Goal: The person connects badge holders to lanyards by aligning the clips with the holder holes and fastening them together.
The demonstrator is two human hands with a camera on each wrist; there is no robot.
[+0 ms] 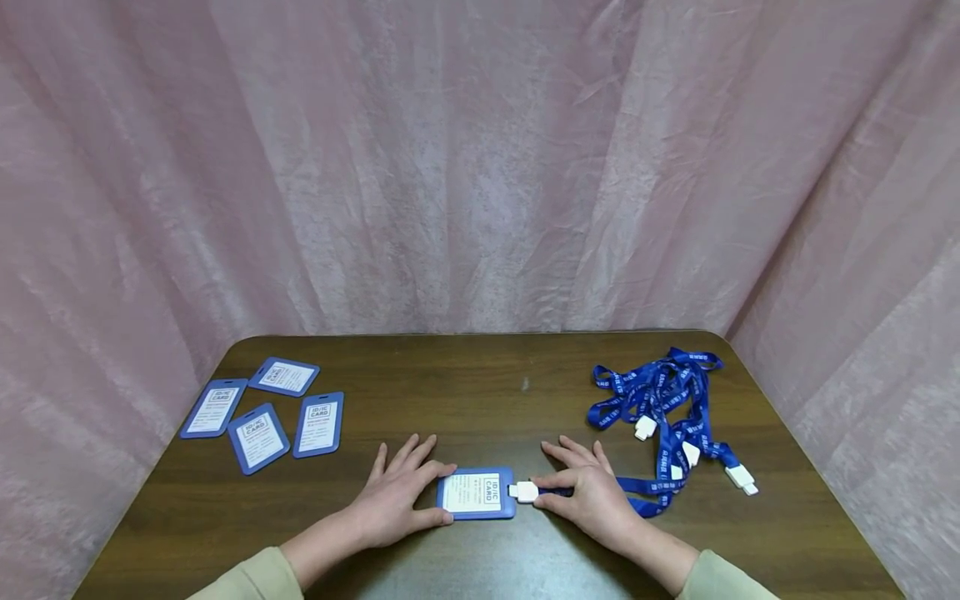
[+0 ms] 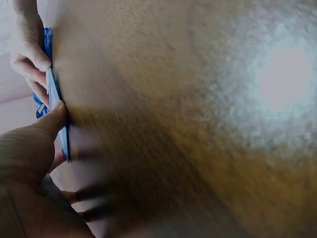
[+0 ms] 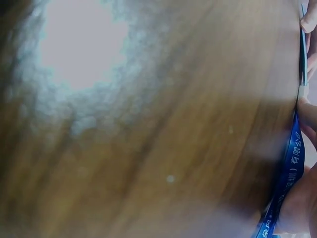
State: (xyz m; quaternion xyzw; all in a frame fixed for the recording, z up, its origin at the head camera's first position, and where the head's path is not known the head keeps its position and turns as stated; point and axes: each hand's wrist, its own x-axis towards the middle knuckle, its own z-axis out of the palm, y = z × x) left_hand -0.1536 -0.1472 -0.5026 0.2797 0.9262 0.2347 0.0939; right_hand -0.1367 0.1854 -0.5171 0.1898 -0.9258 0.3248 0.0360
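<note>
A blue ID card holder [image 1: 477,493] lies sideways on the table, its slotted end facing right. My left hand [image 1: 401,492] holds its left end, thumb at the near edge and index finger at the far edge, other fingers spread. In the left wrist view the holder [image 2: 63,126] is seen edge-on beside the thumb. A white plastic clip [image 1: 527,492] meets the holder's slotted end. My right hand [image 1: 592,500] pinches this clip between thumb and index finger. From it a blue printed lanyard [image 3: 290,171] runs back under the right hand.
Several other blue card holders [image 1: 318,425] lie at the table's left. A tangled heap of blue lanyards [image 1: 660,392] with white clips [image 1: 741,478] lies at the right. Pink curtains [image 1: 480,167] hang behind the wooden table [image 1: 465,383] and at its sides.
</note>
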